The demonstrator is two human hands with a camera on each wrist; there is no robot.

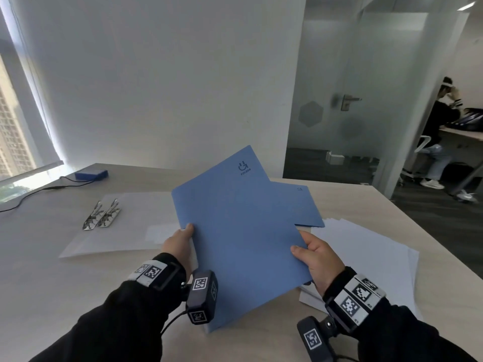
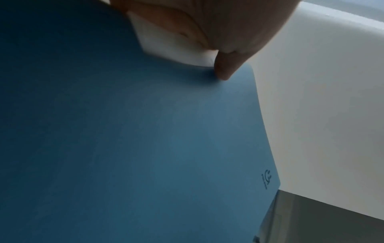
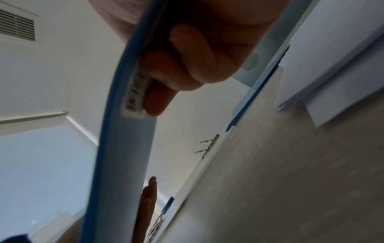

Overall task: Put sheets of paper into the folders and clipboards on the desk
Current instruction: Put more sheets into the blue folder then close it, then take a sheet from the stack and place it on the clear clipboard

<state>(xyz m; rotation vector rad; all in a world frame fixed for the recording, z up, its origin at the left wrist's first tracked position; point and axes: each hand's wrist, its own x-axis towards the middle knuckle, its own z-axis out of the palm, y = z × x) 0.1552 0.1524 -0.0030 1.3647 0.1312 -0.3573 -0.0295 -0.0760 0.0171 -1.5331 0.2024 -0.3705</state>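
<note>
I hold a blue folder (image 1: pixel 243 231) tilted above the desk with both hands. My left hand (image 1: pixel 183 240) pinches its left edge, thumb (image 2: pixel 224 69) on the cover and fingers (image 3: pixel 149 197) underneath. My right hand (image 1: pixel 311 253) grips the right edge, with fingers (image 3: pixel 187 65) curled under it near a barcode sticker (image 3: pixel 135 93). A white sheet (image 2: pixel 166 44) peeks out from under the cover by my left hand. A second blue folder (image 1: pixel 300 207) lies flat behind. Loose white paper (image 1: pixel 366 254) is stacked at the right. Clear clipboards (image 1: pixel 125 231) with metal clips (image 1: pixel 102 215) lie at the left.
A small blue box (image 1: pixel 91 174) with a black cable (image 1: pixel 31 193) sits at the desk's far left by the window. The desk's right edge (image 1: pixel 418 223) drops to dark floor. A seated person (image 1: pixel 441 121) is far off at the right, behind a glass partition.
</note>
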